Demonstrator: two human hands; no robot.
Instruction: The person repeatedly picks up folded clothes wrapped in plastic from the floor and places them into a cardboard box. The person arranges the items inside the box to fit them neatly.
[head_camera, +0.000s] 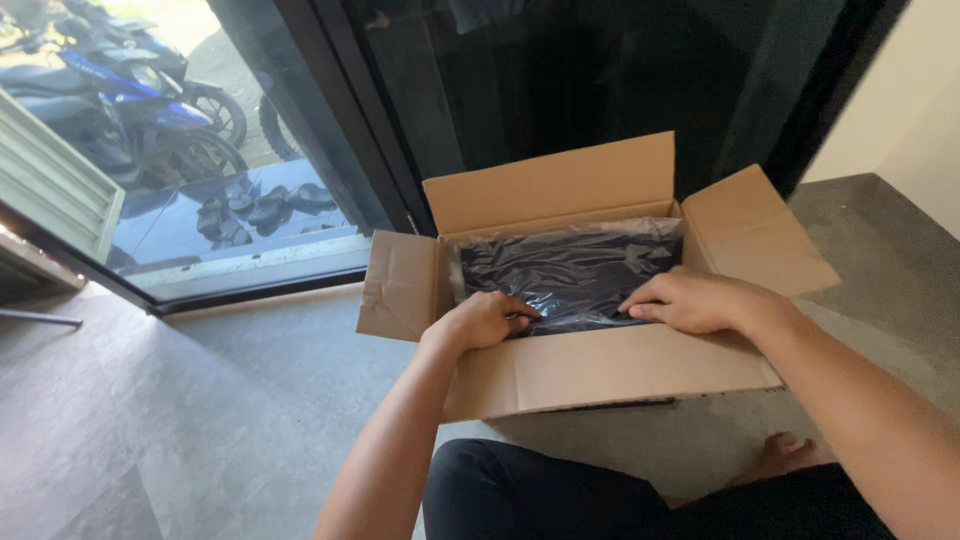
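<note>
An open brown cardboard box (600, 375) sits on the grey floor in front of me, all its flaps folded outward. Inside lies a dark item wrapped in clear plastic (570, 265). My left hand (482, 320) reaches over the near flap, fingers curled onto the near left edge of the plastic-wrapped item. My right hand (690, 300) rests on the item's near right edge, fingers bent and pressing into the plastic. Whether either hand has a firm grip on the wrap is hard to tell.
My knee in dark trousers (530, 495) and a bare foot (785, 455) are just before the box. A dark glass door (560, 90) stands behind it. Through the glass at left are parked motorbikes (130, 100) and several sandals (255, 205).
</note>
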